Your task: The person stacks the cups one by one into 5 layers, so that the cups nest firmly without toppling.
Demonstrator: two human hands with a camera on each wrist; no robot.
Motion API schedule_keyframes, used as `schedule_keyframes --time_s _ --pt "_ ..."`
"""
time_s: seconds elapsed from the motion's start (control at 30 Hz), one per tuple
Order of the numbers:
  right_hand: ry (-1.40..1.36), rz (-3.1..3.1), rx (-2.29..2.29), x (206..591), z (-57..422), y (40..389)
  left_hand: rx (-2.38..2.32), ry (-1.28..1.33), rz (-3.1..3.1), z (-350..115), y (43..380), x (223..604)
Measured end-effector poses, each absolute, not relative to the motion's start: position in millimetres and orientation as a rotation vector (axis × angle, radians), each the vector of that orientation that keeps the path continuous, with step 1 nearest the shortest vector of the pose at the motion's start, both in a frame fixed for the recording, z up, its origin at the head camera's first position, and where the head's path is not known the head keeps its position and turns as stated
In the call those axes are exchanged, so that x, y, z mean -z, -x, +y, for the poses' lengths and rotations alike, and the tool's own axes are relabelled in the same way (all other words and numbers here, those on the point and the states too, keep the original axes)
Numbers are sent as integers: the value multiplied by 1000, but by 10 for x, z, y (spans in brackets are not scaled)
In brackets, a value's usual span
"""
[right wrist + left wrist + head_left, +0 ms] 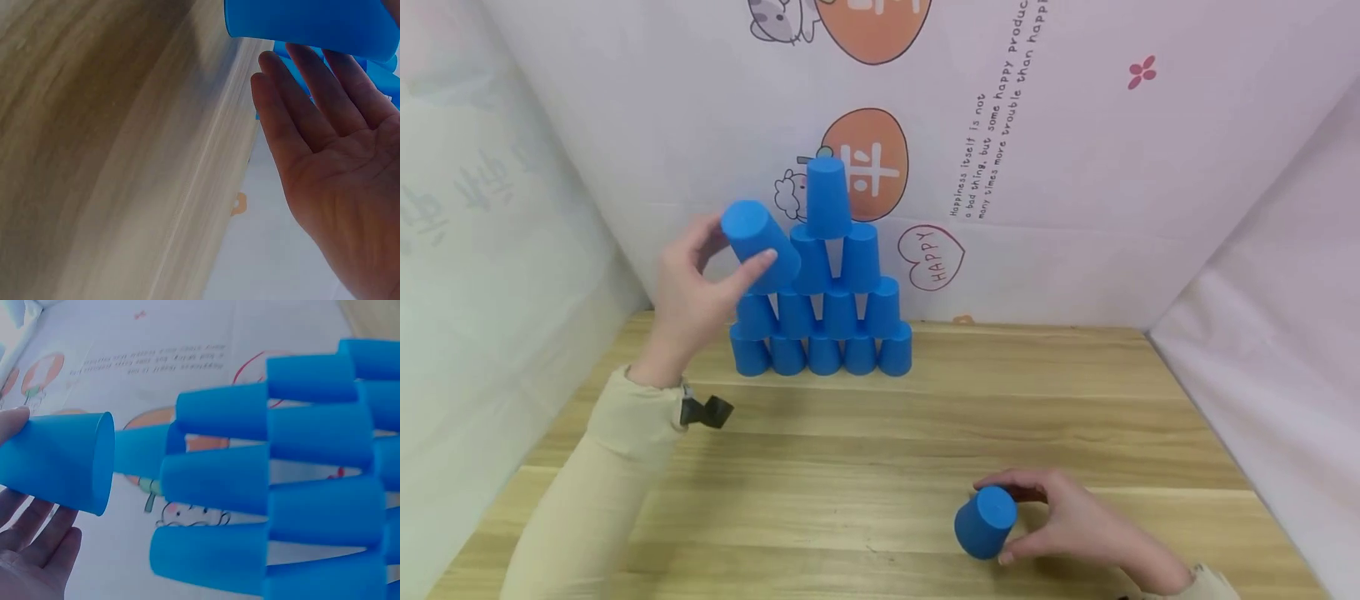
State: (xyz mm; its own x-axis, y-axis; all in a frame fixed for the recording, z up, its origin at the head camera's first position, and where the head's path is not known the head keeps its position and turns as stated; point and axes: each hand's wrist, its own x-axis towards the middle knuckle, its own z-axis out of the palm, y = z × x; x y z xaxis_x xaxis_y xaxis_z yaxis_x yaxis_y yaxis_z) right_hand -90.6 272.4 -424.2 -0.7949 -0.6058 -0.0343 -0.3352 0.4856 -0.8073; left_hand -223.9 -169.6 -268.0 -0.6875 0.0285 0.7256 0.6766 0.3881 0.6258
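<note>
Blue cups, mouths down, form a stepped stack (824, 356) at the back of the table, with a lone cup (827, 198) on top. At the stack's upper left, my left hand (688, 292) grips a blue cup (747, 222), thumb on one side and fingers on the other. This cup tilts, base up, and hides part of the stack behind it. In the left wrist view its open rim (105, 465) faces the top cup (142, 450). Front right, my right hand (1071, 521) holds another blue cup (985, 523) between thumb and fingers, base up and slightly tilted.
The wooden table (850, 450) runs back to a printed white cloth (1045, 267) close behind the stack. White cloth walls stand at the left (490, 275) and right (1262, 317). A black strap (706, 411) sticks out from the left cuff.
</note>
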Motion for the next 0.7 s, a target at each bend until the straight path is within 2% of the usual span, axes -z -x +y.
schedule_keyframes --time_s 0.43,0.7 --pt "831 2377 1228 4303 2706 952 1297 357 -2096 -1767 2684 2212" --pt "848 2355 1210 4307 2704 991 1365 330 -2175 -1762 2946 2204"
